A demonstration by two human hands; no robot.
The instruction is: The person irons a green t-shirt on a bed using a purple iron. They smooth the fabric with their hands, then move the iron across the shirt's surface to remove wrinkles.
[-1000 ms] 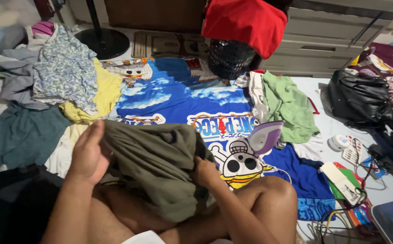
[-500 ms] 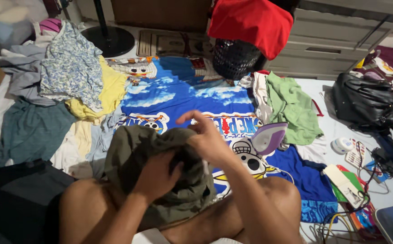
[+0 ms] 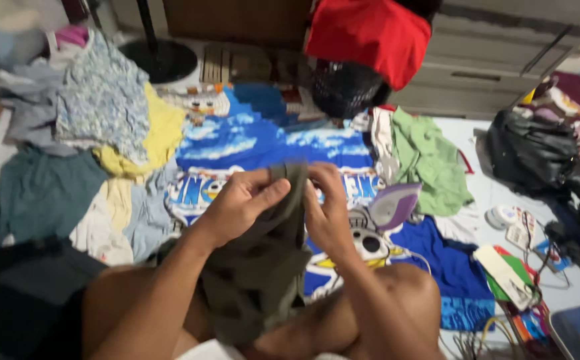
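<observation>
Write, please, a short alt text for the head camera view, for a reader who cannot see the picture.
A seated person's left hand and right hand pinch the top edge of an olive-green garment, which hangs down over bare legs. Ahead lies a blue cartoon-print sheet with a purple-and-white iron on it, with heaped clothes on both sides.

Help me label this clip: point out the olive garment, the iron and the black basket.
olive garment (image 3: pixel 256 267), head view, bunched middle.
iron (image 3: pixel 396 203), head view, purple body.
black basket (image 3: pixel 343 90), head view, mesh wall.
</observation>
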